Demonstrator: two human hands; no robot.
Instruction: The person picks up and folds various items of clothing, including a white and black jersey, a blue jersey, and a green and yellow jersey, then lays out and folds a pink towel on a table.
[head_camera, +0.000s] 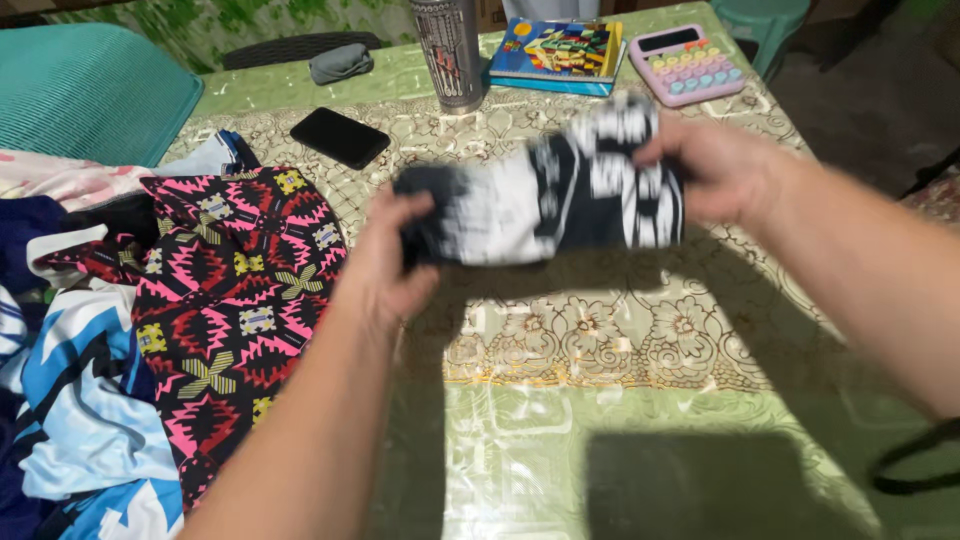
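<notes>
- From the head camera we saw the left hand (385, 265) clenched on the near-left end of a black-and-white patterned cloth (560, 195), and the right hand (725, 170) pinching its far-right end; the cloth was held in the air above the tablecloth (600, 330), blurred, so we could not make out its folds.
- Left of the cloth lay a pile of clothes (120, 340), its top piece pink, black and yellow (235, 300), reaching almost under the left forearm.
- Beyond the cloth stood a tall patterned tumbler (448, 50); left of that lay a black phone (340, 137), and right of it a colourful book (558, 52) and a pink calculator (690, 62).
- We judged the main risk to be the bundle loosening: each hand held only an end, so the middle could sag and the folds fall open.
- We also judged that a wide swing away from us could knock the tumbler, the nearest upright thing behind the cloth, onto the phone or book.
- The left forearm could drag the pink piece off the pile.
</notes>
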